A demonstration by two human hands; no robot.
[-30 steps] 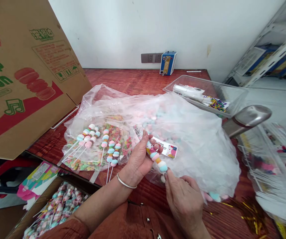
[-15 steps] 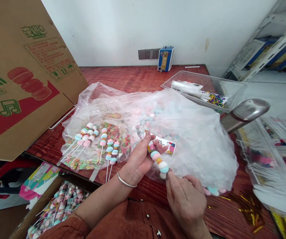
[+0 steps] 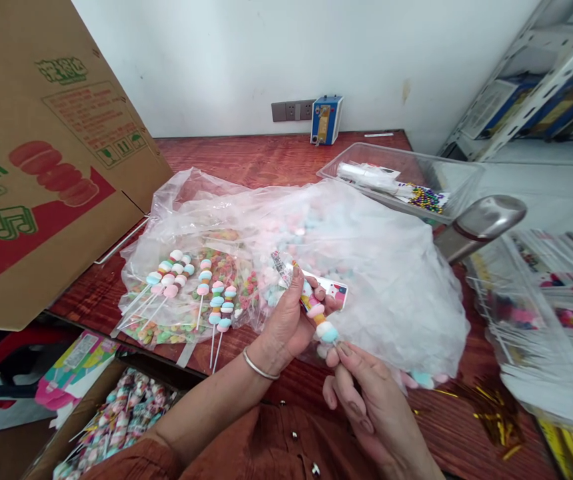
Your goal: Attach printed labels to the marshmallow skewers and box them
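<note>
My left hand (image 3: 291, 317) is closed around a marshmallow skewer (image 3: 325, 329), which slants down toward my right hand. A printed clear wrapper (image 3: 310, 299) covers its upper part; pink, orange, white and blue pieces show below it. My right hand (image 3: 374, 397) pinches the lower end between thumb and forefinger, the other fingers curled loosely. The stick itself is hidden there. A white printed card (image 3: 339, 291) shows behind my left fingers. Several unwrapped marshmallow skewers (image 3: 205, 277) lie to the left, on a clear bag of ring-shaped gummies (image 3: 159, 327).
A large bag of marshmallows (image 3: 376, 253) spreads across the table. Behind it stand a clear plastic bin (image 3: 454, 160) and a steel flask (image 3: 486, 223). A big carton (image 3: 66, 220) is at the left; a box of wrapped skewers (image 3: 121, 413) sits below. Gold ties (image 3: 499, 417) lie at right.
The wrapper has come further down over the skewer, so fewer bare marshmallows show. My right hand has turned and its fingers have loosened, with thumb and forefinger at the lower end.
</note>
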